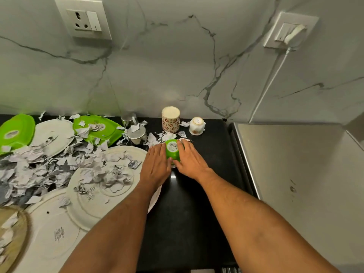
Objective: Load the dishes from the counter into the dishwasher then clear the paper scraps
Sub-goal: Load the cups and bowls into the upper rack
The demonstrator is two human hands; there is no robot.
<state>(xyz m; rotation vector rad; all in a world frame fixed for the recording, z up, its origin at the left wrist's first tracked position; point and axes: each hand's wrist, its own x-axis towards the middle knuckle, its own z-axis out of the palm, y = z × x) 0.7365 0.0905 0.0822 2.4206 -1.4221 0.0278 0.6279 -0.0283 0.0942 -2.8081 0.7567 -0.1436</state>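
Observation:
A small green bowl (pixel 173 150) stands upside down on the black counter (pixel 197 203), with a barcode sticker on its base. My left hand (pixel 156 164) lies against the bowl's left side with straight fingers. My right hand (pixel 190 159) grips the bowl from the right, thumb at the front and fingers round the far side. Several white plates (pixel 92 194) lie face down to the left, with two green plates (pixel 102 129) behind them. Torn paper scraps (pixel 35 168) cover the plates and the counter around them.
A patterned tumbler (pixel 171 120) and a small overturned white cup (pixel 197 126) stand at the back by the marble wall. Two steel cups (pixel 136 134) stand left of the bowl. A woven mat (pixel 11 233) lies at the bottom left. A steel appliance top (pixel 295 174) borders the counter on the right.

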